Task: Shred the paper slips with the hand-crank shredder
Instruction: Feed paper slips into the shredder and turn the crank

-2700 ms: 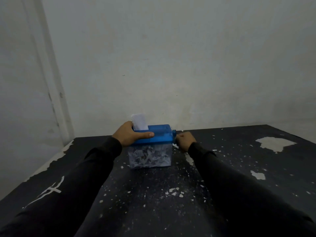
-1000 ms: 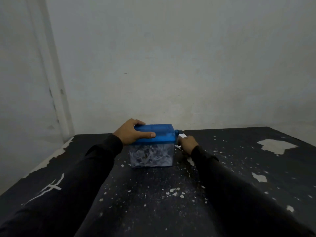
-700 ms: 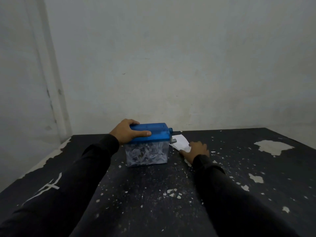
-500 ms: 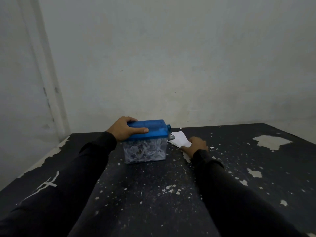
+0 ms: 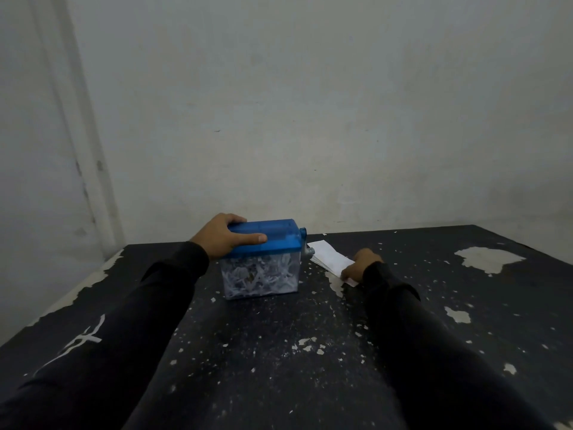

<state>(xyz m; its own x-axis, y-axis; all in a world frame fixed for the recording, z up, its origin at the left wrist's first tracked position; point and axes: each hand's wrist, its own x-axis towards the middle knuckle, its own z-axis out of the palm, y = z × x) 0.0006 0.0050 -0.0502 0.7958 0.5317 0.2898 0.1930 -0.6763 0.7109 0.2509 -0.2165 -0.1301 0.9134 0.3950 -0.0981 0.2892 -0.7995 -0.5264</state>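
Since the earliest picture the white slip that stood up out of the shredder's [image 5: 262, 259] slot has gone, and the right hand [image 5: 361, 265] has left the crank [image 5: 305, 243] on the shredder's right side and come down onto the paper slips [image 5: 330, 259] lying on the table [image 5: 279, 352] just right of the shredder. Over the last half second it has stayed there, fingers bent onto the near end of the slips; whether it pinches one or only presses on them cannot be told. The left hand [image 5: 224, 237] has not moved: it grips the blue lid [image 5: 269, 238], thumb along the front edge and fingers curled over the far left corner. The shredder stands on the dark, chipped table near the far wall, between the two black sleeves. Its clear bin [image 5: 260, 277] under the lid is packed nearly to the top with a tangle of white paper shreds [image 5: 257, 274].
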